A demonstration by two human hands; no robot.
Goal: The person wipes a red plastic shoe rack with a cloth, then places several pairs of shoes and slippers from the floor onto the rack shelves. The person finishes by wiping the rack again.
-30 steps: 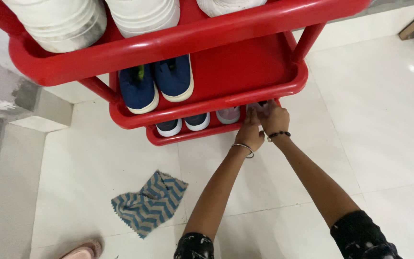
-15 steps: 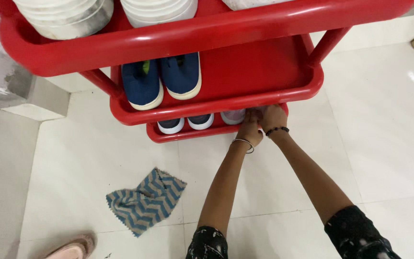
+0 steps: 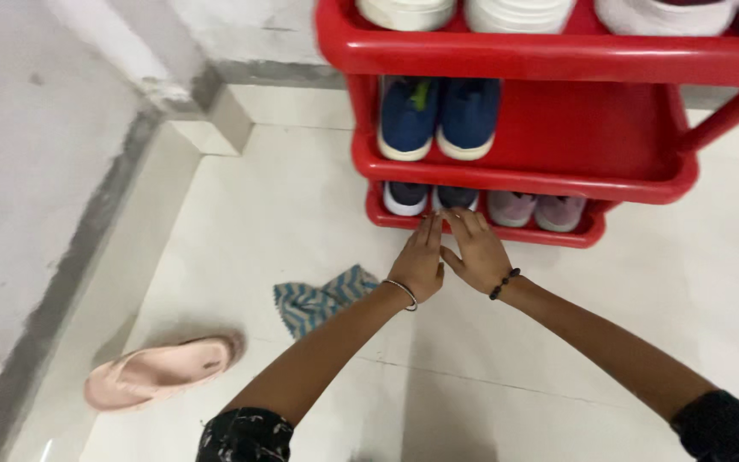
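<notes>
Plainly, in the head view, my left hand [image 3: 419, 262] and right hand [image 3: 475, 253] were flat and open, holding nothing, fingertips just at the lip of the red rack's [image 3: 506, 229] bottom shelf. Nearest them sat the small navy shoes [image 3: 430, 198], toes toward me, long axes running front to back. I judged a careless push could knock that pair askew, or nudge the light rack across the smooth floor [image 3: 241, 205].

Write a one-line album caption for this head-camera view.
Both hands, left hand and right hand, open at the bottom shelf of a red shoe rack by dark blue shoes.
</notes>
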